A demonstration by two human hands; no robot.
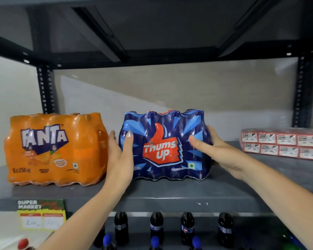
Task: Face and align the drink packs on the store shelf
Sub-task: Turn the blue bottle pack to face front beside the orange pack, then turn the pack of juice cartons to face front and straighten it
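A blue Thums Up drink pack point(163, 147) stands upright on the grey shelf point(170, 192), its red thumb logo facing me. My left hand point(120, 152) grips its left side, thumb across the front and fingers behind in the gap beside the orange pack. My right hand point(217, 150) grips its right side, thumb on the front face. An orange Fanta drink pack point(54, 150) stands to the left on the same shelf, label facing me, turned slightly, with a narrow gap between the two packs.
A wrapped bundle of red and white small boxes point(282, 143) lies at the shelf's right rear. Black slotted uprights point(46, 91) stand behind. A supermarket price tag point(41, 214) hangs on the shelf edge. Dark cola bottles point(156, 226) stand on the shelf below.
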